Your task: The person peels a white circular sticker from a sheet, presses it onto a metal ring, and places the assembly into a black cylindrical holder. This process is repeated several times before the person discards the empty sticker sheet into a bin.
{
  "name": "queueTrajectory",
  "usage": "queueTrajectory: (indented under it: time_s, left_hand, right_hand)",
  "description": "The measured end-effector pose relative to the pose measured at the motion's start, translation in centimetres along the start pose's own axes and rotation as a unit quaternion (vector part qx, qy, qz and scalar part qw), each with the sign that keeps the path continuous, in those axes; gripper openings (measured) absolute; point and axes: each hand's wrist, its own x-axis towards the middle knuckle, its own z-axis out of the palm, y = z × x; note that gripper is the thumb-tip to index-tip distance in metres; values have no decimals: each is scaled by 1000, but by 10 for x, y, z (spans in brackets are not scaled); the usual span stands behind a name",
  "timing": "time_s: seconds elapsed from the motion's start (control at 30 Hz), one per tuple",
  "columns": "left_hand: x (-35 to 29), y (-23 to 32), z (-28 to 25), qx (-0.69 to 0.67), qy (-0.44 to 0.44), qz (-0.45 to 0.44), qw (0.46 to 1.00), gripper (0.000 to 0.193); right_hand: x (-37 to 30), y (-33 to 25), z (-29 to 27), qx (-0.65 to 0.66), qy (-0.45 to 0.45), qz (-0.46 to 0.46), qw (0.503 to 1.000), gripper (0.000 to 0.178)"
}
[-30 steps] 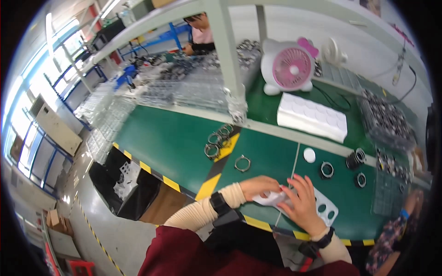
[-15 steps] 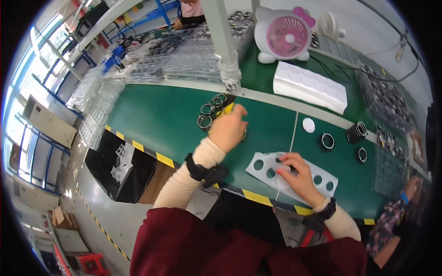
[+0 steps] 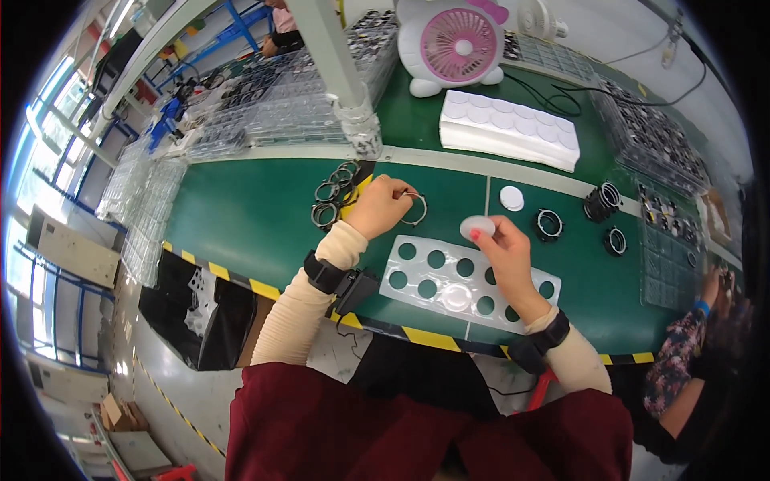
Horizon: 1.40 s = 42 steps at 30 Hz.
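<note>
My left hand (image 3: pixel 378 210) pinches the edge of a thin black ring (image 3: pixel 415 210) over the green bench. In my right hand (image 3: pixel 509 255), a round whitish translucent disc (image 3: pixel 476 228) is gripped between thumb and fingers, a little to the right of the ring. Below both hands lies a white sheet (image 3: pixel 413 279) with two rows of round holes; my right hand and wrist cover part of its right end. Several similar black rings (image 3: pixel 326 215) are clustered left of my left hand. A white disc (image 3: pixel 511 198) lies flat beyond my right hand.
Right of my right hand stand a black ring part (image 3: pixel 549 225), a stack of rings (image 3: pixel 601 201) and a smaller ring (image 3: pixel 615 240). A white stack of disc sheets (image 3: pixel 509 136) and a pink-and-white fan (image 3: pixel 453 44) are behind. Another person's arm (image 3: pixel 682 345) is at right.
My right hand has lifted off the sheet with the disc and moved up toward the ring. The ring now shows in my left hand's fingers. The whole view has shifted slightly.
</note>
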Motion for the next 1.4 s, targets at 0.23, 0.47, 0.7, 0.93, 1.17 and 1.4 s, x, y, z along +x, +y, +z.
queueTrajectory:
  time_s: [0.23, 0.47, 0.7, 0.93, 1.17, 1.4]
  left_hand:
    - [25, 49, 29, -546, -204, -264, 768, 29]
    - [19, 49, 56, -761, -244, -255, 544, 31]
    - [11, 59, 53, -795, -232, -233, 510, 38]
    - [8, 60, 65, -806, -215, -274, 479, 43]
    - [7, 64, 69, -788, -175, -327, 491, 38]
    - [7, 64, 70, -785, -175, -330, 493, 36]
  right_hand:
    - [17, -6, -16, 85, 116, -31, 989, 18]
    - [17, -8, -22, 77, 184, -36, 979, 17]
    - [14, -8, -12, 125, 140, 65, 980, 14]
    - [12, -1, -12, 70, 108, 123, 984, 9]
    - [13, -1, -2, 77, 144, 69, 984, 24]
    - [14, 2, -4, 37, 133, 68, 988, 27]
